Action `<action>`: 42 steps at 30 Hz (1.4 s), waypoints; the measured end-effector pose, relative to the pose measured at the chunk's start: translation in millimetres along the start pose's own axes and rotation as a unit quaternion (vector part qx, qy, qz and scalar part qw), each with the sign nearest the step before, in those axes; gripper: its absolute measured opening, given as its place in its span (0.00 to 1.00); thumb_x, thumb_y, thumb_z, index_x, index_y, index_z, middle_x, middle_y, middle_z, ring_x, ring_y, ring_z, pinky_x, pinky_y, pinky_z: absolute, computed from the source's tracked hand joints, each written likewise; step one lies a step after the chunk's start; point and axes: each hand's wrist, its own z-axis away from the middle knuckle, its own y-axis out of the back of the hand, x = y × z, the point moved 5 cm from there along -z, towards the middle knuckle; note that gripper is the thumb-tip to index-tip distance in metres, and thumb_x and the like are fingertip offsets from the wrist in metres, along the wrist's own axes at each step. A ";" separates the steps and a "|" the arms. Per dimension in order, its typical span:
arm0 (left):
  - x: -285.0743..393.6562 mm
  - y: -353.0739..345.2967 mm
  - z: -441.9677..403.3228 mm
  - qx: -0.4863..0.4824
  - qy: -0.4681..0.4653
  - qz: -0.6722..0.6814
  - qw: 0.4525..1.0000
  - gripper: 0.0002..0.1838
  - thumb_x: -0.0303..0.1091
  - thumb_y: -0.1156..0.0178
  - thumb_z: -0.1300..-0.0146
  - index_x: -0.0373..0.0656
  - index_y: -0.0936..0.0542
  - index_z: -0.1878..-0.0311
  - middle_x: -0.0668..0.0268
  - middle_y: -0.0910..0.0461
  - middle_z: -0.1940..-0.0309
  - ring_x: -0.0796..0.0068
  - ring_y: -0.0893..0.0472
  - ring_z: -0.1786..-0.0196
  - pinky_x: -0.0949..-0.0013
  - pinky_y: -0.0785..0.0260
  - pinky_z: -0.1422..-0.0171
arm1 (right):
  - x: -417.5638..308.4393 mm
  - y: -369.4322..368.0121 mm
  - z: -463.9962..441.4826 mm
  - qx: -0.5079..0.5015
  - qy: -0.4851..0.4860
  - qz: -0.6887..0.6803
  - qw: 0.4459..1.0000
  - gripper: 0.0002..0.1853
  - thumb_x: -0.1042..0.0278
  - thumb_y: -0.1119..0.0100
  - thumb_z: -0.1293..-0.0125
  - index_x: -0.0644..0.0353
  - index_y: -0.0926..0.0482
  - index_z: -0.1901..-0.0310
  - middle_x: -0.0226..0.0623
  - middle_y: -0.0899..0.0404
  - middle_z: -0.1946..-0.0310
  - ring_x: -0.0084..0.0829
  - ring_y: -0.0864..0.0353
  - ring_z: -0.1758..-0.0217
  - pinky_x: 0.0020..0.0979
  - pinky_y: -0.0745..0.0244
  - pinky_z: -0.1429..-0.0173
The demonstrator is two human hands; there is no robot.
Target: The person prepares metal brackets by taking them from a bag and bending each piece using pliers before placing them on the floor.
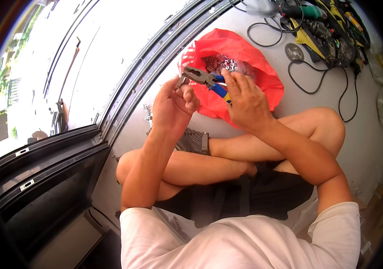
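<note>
My right hand (248,99) is closed round the blue-and-yellow handles of a pair of pliers (202,76), whose grey jaws point left. Pinched between the thumb and fingers of my left hand (175,106) is a small metal piece (181,81), right at the plier jaws. Whether the jaws grip it I cannot tell. Behind both hands lies an opened red bag (263,67) holding many small metal parts (229,63), some silvery and some brownish. My right hand partly covers the bag's near side.
Small silvery pieces (148,115) lie on the floor left of my left hand. A metal door track (140,71) runs diagonally beside them. Power tools (330,40), a toothed saw blade (294,52) and black cables (310,93) are at upper right. My crossed legs are below the hands.
</note>
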 end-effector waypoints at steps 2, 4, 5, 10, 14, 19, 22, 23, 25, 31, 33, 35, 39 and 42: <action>-0.5 -2.8 3.4 -0.002 0.010 -0.016 1.000 0.14 0.40 0.52 0.19 0.42 0.23 0.58 0.70 0.26 0.80 0.78 0.34 0.79 0.70 0.40 0.68 | -0.6 1.2 0.1 0.008 0.006 0.007 1.000 0.39 0.75 0.35 0.43 0.65 0.32 0.26 0.45 0.24 0.43 0.47 0.20 0.43 0.44 0.20 0.42; -1.1 -6.3 5.5 0.009 0.013 -0.022 1.000 0.15 0.42 0.53 0.18 0.43 0.24 0.58 0.73 0.29 0.83 0.79 0.36 0.82 0.72 0.43 0.72 | 0.0 1.8 0.0 0.016 0.005 0.011 1.000 0.38 0.75 0.35 0.43 0.66 0.30 0.28 0.45 0.24 0.43 0.47 0.20 0.43 0.43 0.20 0.42; -0.8 -8.4 7.1 0.009 0.012 -0.021 1.000 0.15 0.42 0.53 0.18 0.43 0.24 0.58 0.73 0.29 0.83 0.79 0.36 0.82 0.72 0.43 0.72 | -0.1 1.8 0.0 0.016 0.006 0.011 1.000 0.38 0.75 0.35 0.43 0.66 0.30 0.28 0.45 0.24 0.43 0.47 0.20 0.43 0.43 0.20 0.42; 3.4 -11.9 7.1 -0.086 0.024 -0.035 0.995 0.19 0.44 0.59 0.14 0.44 0.24 0.56 0.75 0.33 0.85 0.81 0.40 0.86 0.75 0.47 0.77 | -0.2 8.1 -3.2 0.049 0.045 0.003 0.998 0.36 0.76 0.34 0.45 0.67 0.28 0.31 0.44 0.22 0.47 0.46 0.20 0.46 0.45 0.24 0.43; 13.2 -5.8 6.9 -0.149 0.029 -0.050 0.987 0.19 0.44 0.62 0.13 0.43 0.26 0.56 0.76 0.35 0.86 0.82 0.41 0.87 0.76 0.47 0.78 | 0.1 16.4 -6.4 0.034 0.051 0.000 0.998 0.33 0.76 0.34 0.45 0.66 0.27 0.34 0.43 0.22 0.50 0.45 0.20 0.48 0.46 0.26 0.44; 22.6 -9.8 10.8 -0.222 0.039 -0.082 0.971 0.20 0.44 0.65 0.13 0.43 0.28 0.56 0.75 0.38 0.88 0.81 0.42 0.88 0.74 0.48 0.80 | 9.2 11.5 -8.4 -0.002 0.060 -0.084 0.995 0.30 0.75 0.34 0.46 0.61 0.29 0.38 0.46 0.25 0.55 0.51 0.21 0.50 0.51 0.26 0.45; 20.8 -11.2 11.9 -0.218 0.037 -0.093 0.971 0.20 0.43 0.66 0.13 0.43 0.29 0.56 0.75 0.38 0.89 0.80 0.42 0.88 0.73 0.47 0.80 | 8.5 12.4 -6.9 0.003 0.064 -0.084 0.994 0.30 0.76 0.35 0.45 0.61 0.29 0.38 0.47 0.25 0.55 0.53 0.20 0.51 0.51 0.25 0.46; 20.7 -11.6 12.0 -0.217 0.037 -0.094 0.971 0.20 0.43 0.66 0.13 0.43 0.29 0.56 0.75 0.38 0.89 0.80 0.42 0.88 0.73 0.47 0.80 | 7.8 14.0 -6.9 0.005 0.066 -0.085 0.994 0.30 0.76 0.35 0.45 0.61 0.29 0.38 0.48 0.25 0.54 0.53 0.20 0.52 0.51 0.25 0.47; 21.8 -11.4 11.9 -0.210 0.028 -0.101 0.972 0.20 0.43 0.66 0.13 0.43 0.29 0.57 0.74 0.38 0.89 0.79 0.42 0.88 0.73 0.47 0.80 | 8.0 21.6 -7.7 0.016 0.054 -0.093 0.994 0.30 0.76 0.35 0.44 0.62 0.29 0.37 0.49 0.23 0.53 0.52 0.20 0.53 0.50 0.24 0.47; 17.3 -14.3 13.2 -0.170 0.022 -0.119 0.978 0.21 0.43 0.67 0.13 0.43 0.29 0.58 0.73 0.37 0.89 0.79 0.42 0.88 0.73 0.47 0.80 | 13.2 11.3 -4.9 0.004 0.032 -0.114 0.993 0.33 0.69 0.33 0.43 0.64 0.26 0.33 0.46 0.20 0.51 0.47 0.19 0.49 0.46 0.25 0.51; 16.3 -13.5 13.0 -0.170 0.019 -0.110 0.979 0.21 0.43 0.67 0.13 0.43 0.28 0.57 0.73 0.37 0.89 0.79 0.42 0.89 0.73 0.47 0.80 | 8.2 16.0 -4.4 -0.004 0.024 -0.111 0.994 0.36 0.73 0.33 0.44 0.60 0.27 0.30 0.47 0.19 0.51 0.48 0.18 0.50 0.46 0.22 0.49; 17.0 -12.3 13.0 -0.169 0.018 -0.101 0.980 0.21 0.44 0.67 0.13 0.43 0.28 0.57 0.73 0.37 0.89 0.78 0.42 0.89 0.72 0.47 0.81 | 7.1 16.5 -4.4 -0.013 0.015 -0.108 0.994 0.40 0.76 0.34 0.45 0.57 0.28 0.26 0.47 0.19 0.52 0.50 0.16 0.51 0.46 0.19 0.48; 18.9 -13.4 14.3 -0.168 0.014 -0.100 0.981 0.21 0.44 0.67 0.13 0.43 0.28 0.57 0.74 0.37 0.89 0.79 0.42 0.90 0.73 0.47 0.82 | 6.0 15.8 -4.2 0.020 0.057 -0.066 0.996 0.43 0.76 0.34 0.46 0.55 0.31 0.24 0.47 0.19 0.48 0.50 0.16 0.49 0.45 0.18 0.47; 18.6 -13.6 14.7 -0.159 0.016 -0.109 0.981 0.21 0.44 0.67 0.13 0.43 0.28 0.57 0.74 0.36 0.89 0.79 0.42 0.90 0.73 0.47 0.82 | 6.9 15.2 -4.3 0.035 0.068 -0.054 0.996 0.44 0.77 0.33 0.46 0.55 0.32 0.23 0.47 0.19 0.45 0.50 0.16 0.45 0.44 0.18 0.44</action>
